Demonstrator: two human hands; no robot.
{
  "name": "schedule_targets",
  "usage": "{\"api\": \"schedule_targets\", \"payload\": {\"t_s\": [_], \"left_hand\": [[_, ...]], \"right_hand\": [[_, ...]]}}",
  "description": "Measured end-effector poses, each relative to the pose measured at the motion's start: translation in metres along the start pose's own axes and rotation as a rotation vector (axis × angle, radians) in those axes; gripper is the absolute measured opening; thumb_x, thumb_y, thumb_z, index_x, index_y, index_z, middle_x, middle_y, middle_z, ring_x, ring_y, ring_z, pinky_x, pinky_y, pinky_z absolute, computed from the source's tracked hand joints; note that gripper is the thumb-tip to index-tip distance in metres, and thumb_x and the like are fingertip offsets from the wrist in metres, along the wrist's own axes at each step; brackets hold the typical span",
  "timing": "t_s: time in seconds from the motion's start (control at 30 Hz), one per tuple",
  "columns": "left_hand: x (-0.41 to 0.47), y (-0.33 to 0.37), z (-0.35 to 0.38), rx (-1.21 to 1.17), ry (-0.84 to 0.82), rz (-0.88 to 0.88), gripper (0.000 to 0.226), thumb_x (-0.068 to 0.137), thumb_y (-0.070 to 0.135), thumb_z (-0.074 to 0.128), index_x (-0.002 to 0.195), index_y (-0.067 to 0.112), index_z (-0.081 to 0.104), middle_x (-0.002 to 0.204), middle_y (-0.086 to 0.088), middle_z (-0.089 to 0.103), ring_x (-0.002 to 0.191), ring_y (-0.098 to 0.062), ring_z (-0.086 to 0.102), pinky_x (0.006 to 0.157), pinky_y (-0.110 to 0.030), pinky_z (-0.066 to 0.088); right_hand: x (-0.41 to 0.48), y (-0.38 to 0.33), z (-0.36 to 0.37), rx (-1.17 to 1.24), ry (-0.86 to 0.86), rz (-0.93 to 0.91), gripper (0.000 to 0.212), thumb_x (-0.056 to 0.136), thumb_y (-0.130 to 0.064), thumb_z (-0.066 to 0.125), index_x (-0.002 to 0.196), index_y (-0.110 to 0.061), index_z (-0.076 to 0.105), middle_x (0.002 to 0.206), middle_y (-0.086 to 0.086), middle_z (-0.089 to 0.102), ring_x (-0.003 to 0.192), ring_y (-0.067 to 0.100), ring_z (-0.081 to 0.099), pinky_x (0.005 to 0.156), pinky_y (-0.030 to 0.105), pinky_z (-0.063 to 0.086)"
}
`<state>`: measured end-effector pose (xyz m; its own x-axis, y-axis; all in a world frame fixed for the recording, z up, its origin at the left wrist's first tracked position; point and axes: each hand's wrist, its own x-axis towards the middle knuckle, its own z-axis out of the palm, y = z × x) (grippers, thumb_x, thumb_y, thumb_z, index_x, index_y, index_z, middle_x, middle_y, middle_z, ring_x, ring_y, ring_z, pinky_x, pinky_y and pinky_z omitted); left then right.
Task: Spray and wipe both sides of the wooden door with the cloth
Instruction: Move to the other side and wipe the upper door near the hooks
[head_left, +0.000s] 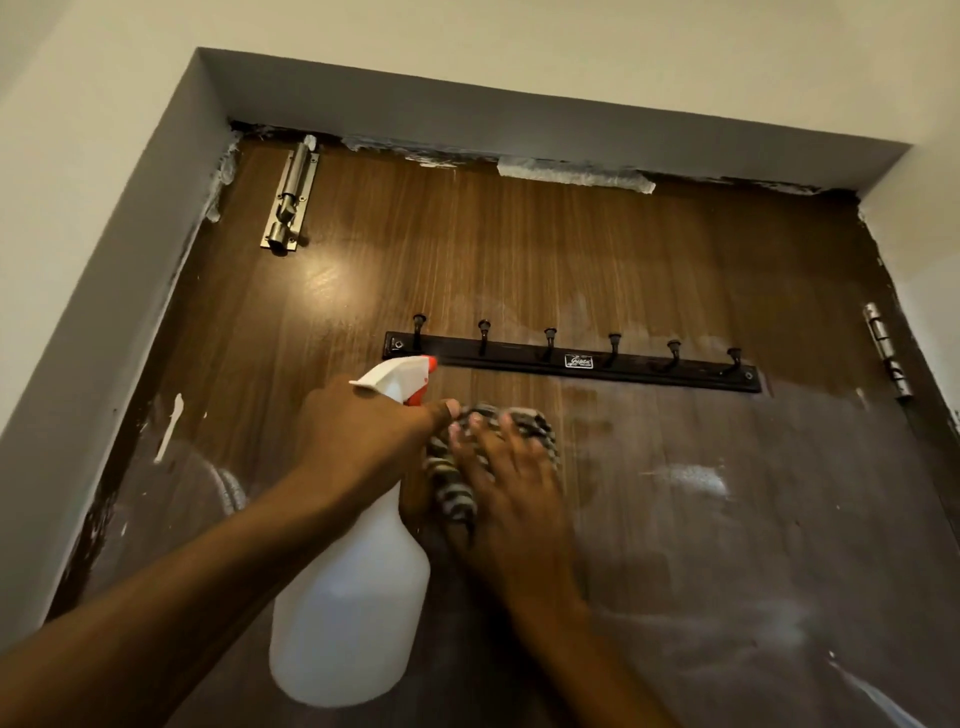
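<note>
Forearms come up from the lower edge of the frame, both raised toward the door. The left hand (358, 431), at centre, has its fingers wrapped round the neck of a white spray bottle (353, 597). The bottle's body hangs below the fist, and its white head with an orange-red nozzle tip and trigger pokes out above, aimed at the door. Just right of it, the right hand (514, 488) lies with fingers spread and fairly straight over a crumpled dark-and-light striped cloth (452, 488), pressing it flat against the wood. One end of the cloth trails down between the two hands.

The wooden door (415, 249) fills most of the view. It is shut in its frame, with pale smears and streaks across its lower right part. Just above the hands a black hook rail (519, 360) with six hooks runs across the middle. A metal slide bolt (291, 197) sits at the upper left, and a hinge (888, 353) shows on the right edge. A strip of whitish tape (571, 174) clings along the door's top edge, under the grey-painted reveal (130, 260).
</note>
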<state>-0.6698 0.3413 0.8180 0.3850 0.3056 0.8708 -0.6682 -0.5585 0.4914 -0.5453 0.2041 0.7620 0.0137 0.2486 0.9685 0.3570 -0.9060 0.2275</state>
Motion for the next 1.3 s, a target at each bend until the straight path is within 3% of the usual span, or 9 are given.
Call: {"api": "schedule_targets", "payload": {"t_s": [0.23,0.37,0.5,0.63,0.83,0.97,1.1,1.2,1.3], "left_hand": [[-0.007,0.010,0.024,-0.035,-0.148,-0.043,0.067,0.074,0.049,0.068,0.126,0.011,0.050,0.108,-0.007,0.062,0.089,-0.021,0.061,0.067,-0.027,0.046],[-0.010,0.017,0.037,-0.083,-0.173,-0.049,0.065,0.075,0.051,0.066,0.126,0.013,0.054,0.114,-0.007,0.064,0.096,-0.020,0.060,0.076,-0.030,0.049],[-0.015,0.025,0.052,-0.118,-0.174,-0.052,0.064,0.078,0.046,0.065,0.132,0.014,0.049,0.120,-0.008,0.061,0.102,-0.022,0.059,0.077,-0.029,0.046],[-0.023,0.027,0.065,-0.112,-0.175,-0.038,0.062,0.078,0.047,0.065,0.126,0.011,0.051,0.102,0.000,0.060,0.089,-0.017,0.057,0.070,-0.028,0.043],[-0.022,0.028,0.077,-0.109,-0.206,-0.045,0.070,0.076,0.050,0.065,0.132,0.013,0.047,0.114,-0.008,0.063,0.100,-0.023,0.059,0.075,-0.031,0.046],[-0.023,0.036,0.087,-0.167,-0.187,-0.039,0.067,0.077,0.043,0.068,0.133,0.014,0.046,0.107,0.002,0.053,0.094,-0.015,0.051,0.073,-0.027,0.040],[-0.028,0.043,0.101,-0.137,-0.178,-0.019,0.065,0.077,0.044,0.068,0.131,0.012,0.049,0.108,-0.002,0.060,0.080,-0.010,0.052,0.058,-0.018,0.037],[-0.030,0.044,0.115,-0.112,-0.196,-0.020,0.069,0.070,0.054,0.068,0.123,0.012,0.054,0.100,-0.003,0.066,0.084,-0.013,0.060,0.064,-0.024,0.043],[-0.039,0.044,0.126,-0.055,-0.238,-0.037,0.087,0.061,0.060,0.071,0.131,0.016,0.045,0.112,0.001,0.060,0.097,-0.017,0.057,0.079,-0.031,0.048]], "right_hand": [[0.015,0.065,-0.017,-0.056,0.060,0.496,0.075,0.093,-0.056,0.040,0.155,-0.029,0.007,0.164,0.004,0.015,0.150,0.029,0.007,0.120,0.054,0.011],[0.030,0.025,-0.006,-0.004,0.149,0.204,0.075,0.082,-0.049,0.062,0.146,-0.024,0.032,0.153,0.010,0.039,0.142,0.036,0.034,0.113,0.055,0.026],[0.024,0.057,-0.014,0.023,0.058,-0.005,0.065,0.087,-0.053,0.045,0.147,-0.028,0.035,0.157,0.003,0.033,0.147,0.026,0.023,0.117,0.051,0.019],[-0.001,0.134,-0.041,0.025,0.114,0.355,0.070,0.095,-0.051,0.045,0.151,-0.040,0.004,0.162,-0.003,0.020,0.148,0.020,0.017,0.121,0.047,0.014],[0.011,0.131,-0.043,0.071,0.153,0.726,0.071,0.094,-0.049,0.051,0.154,-0.029,0.020,0.161,0.003,0.020,0.149,0.028,0.016,0.120,0.052,0.018],[0.011,0.067,-0.022,0.110,0.135,0.200,0.065,0.089,-0.051,0.048,0.148,-0.028,0.031,0.158,0.004,0.032,0.149,0.028,0.021,0.119,0.054,0.020],[0.010,0.108,-0.029,0.048,0.009,0.036,0.068,0.089,-0.059,0.036,0.151,-0.034,0.026,0.162,-0.003,0.022,0.151,0.020,0.012,0.121,0.050,0.014],[-0.006,0.170,-0.045,-0.026,0.042,0.221,0.066,0.092,-0.061,0.037,0.152,-0.040,0.022,0.162,-0.007,0.020,0.149,0.016,0.014,0.119,0.041,0.008],[-0.037,0.233,-0.071,0.017,0.123,0.540,0.065,0.094,-0.049,0.048,0.153,-0.035,0.024,0.160,-0.003,0.026,0.146,0.021,0.024,0.119,0.048,0.022]]}}
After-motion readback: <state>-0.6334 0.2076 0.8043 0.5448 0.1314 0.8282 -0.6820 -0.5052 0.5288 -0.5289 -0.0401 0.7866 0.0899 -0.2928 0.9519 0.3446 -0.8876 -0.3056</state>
